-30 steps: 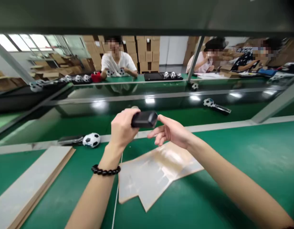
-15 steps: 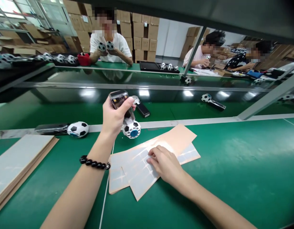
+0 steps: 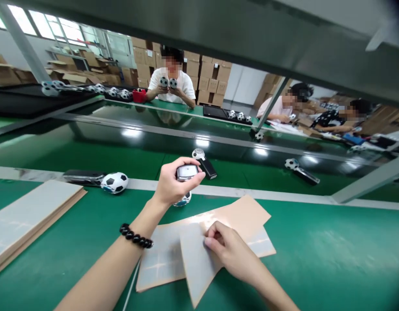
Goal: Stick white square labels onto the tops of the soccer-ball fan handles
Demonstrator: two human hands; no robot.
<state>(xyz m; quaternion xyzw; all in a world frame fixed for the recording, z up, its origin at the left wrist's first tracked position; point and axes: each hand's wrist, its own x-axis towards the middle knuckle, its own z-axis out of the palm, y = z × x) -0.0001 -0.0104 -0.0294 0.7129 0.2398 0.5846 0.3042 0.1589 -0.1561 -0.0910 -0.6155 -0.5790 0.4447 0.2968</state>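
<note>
My left hand [image 3: 177,181] is wrapped round a soccer-ball device [image 3: 182,200], its dark handle end facing up and its patterned ball hanging below my palm. Sticker sheets [image 3: 167,250] with pale rectangles and orange edges lie overlapped on the green table. At their middle, my right hand [image 3: 219,239] is closed, thumb and forefinger pinched on the top sheet [image 3: 197,259], whose left part is lifted and bent. Whether a small sticker sits between those fingertips is too small to tell.
A stack of sheets [image 3: 27,216] lies at left. One ball device [image 3: 114,183] rests on the metal rail; others [image 3: 207,167] [image 3: 301,171] lie on the belt beyond. A slanted post [image 3: 364,181] stands right. Across the belt sit several people; one person [image 3: 172,84] holds two balls.
The view has tilted upward. My left hand has turned the device so its handle end faces me. My right hand has raised part of the top sheet, which lay flatter before.
</note>
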